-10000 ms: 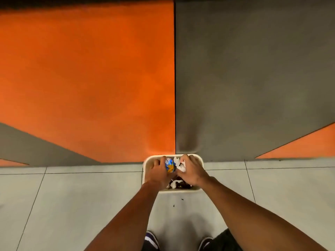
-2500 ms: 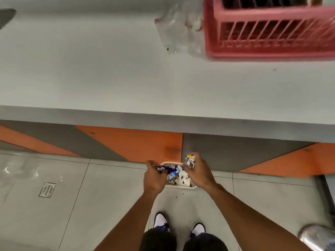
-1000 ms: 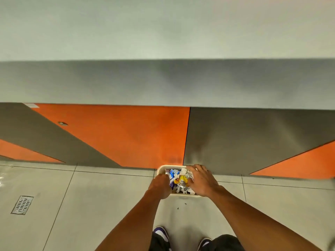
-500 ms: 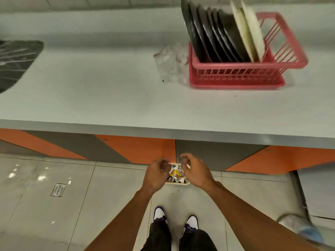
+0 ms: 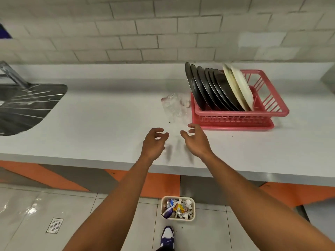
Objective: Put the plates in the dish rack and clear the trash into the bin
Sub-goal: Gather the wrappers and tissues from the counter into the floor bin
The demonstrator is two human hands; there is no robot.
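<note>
Worktop [image 5: 90,113]: long and pale, running left to right in front of me; nearly bare, which tells me most of the clearing is done.
Sink [image 5: 23,105]: set into the worktop far to my left, well apart from everything I'm dealing with.
Dish rack [image 5: 235,120]: pink, on the worktop to my right, its long axis running away from me and slightly rightward.
Plates [image 5: 217,87]: all in the rack on edge, a row of dark ones then two pale ones at the right end. They lean to the right, faces turned along the rack. I'd call the plate half of the job finished.
Bin [image 5: 164,207]: small and cream, on the floor below the worktop edge, just ahead of my shoe [image 5: 167,236]. Heaped with crumpled wrappers close to the rim.
Clear plastic bag [image 5: 173,107]: the last piece of trash I can see, crumpled on the worktop just beside the rack's left wall. Its long axis runs roughly toward and away from me.
Left hand [image 5: 154,142]: over the worktop, near side of the bag, fingers spread and curled, holding nothing.
Right hand [image 5: 196,140]: alongside, close to the rack's front corner, fingers loose and apart, also empty.
Step in hand: reaching for the bag.
Next move: gather the flimsy film into a fist so it doesn't slip away, keep clear of the rack, then drop it low into the already full bin.
</note>
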